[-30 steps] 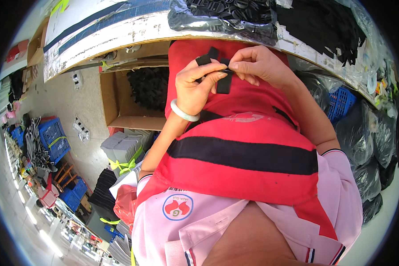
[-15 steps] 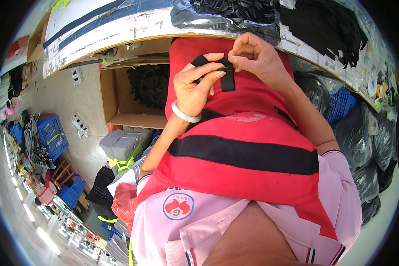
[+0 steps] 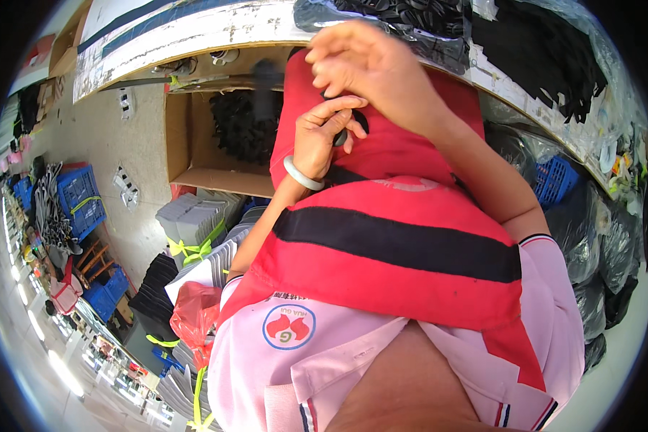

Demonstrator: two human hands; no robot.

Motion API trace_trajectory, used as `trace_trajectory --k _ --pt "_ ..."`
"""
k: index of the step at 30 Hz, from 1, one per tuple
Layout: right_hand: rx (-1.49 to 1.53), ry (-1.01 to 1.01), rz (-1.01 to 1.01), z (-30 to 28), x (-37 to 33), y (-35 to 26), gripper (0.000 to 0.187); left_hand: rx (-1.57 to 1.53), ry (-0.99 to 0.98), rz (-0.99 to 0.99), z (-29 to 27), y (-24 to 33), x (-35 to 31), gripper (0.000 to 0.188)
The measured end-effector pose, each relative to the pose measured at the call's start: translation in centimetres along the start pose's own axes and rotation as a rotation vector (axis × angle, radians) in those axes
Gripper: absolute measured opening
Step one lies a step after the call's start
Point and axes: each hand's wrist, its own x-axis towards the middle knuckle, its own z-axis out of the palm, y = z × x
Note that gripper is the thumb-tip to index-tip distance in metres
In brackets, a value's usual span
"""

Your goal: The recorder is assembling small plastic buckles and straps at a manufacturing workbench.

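Note:
My left hand [image 3: 322, 137], with a pale bangle [image 3: 302, 173] at the wrist, is closed over the red apron in my lap. Black strap pieces [image 3: 362, 121] show between and beside its fingers; much of them is hidden by the hand. Just above it, my right hand [image 3: 363, 63] is raised toward the table edge, blurred by motion. Its fingers look loosely apart, and I see nothing in them. A dark smeared shape [image 3: 268, 85] hangs above the cardboard box [image 3: 183, 137], which holds a heap of black pieces [image 3: 241, 128]; I cannot make out its kind.
The white table [image 3: 194, 36] carries a bag of black buckles [image 3: 410, 14] and a pile of black straps [image 3: 540, 57]. On the right are black plastic bags [image 3: 590, 230] and a blue basket [image 3: 554, 180]. Grey stacked sheets [image 3: 191, 219] stand left of me.
My right hand has left the black strap and swung left and up. The left hand has dropped slightly, keeping black pieces. A dark blur has appeared over the box.

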Motion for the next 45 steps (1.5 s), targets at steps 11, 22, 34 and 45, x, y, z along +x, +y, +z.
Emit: trace_trajectory --k 11,22,34,45 --pt "-0.376 0.101 0.213 -4.5 -2.6 5.5 0.020 -0.149 -0.137 -0.096 -1.1 0.5 1.3 0.021" --pt "-0.270 -0.023 0.410 -5.6 -4.4 3.0 0.017 -0.111 -0.165 -0.054 -1.2 0.6 1.6 0.035" --pt "-0.070 0.058 0.598 -3.2 -4.7 2.6 0.023 0.204 0.030 0.082 0.3 0.6 1.2 0.021" --pt "0.182 0.161 0.507 -2.9 -5.0 3.6 0.025 0.348 0.058 0.183 0.7 -0.1 1.3 0.020"
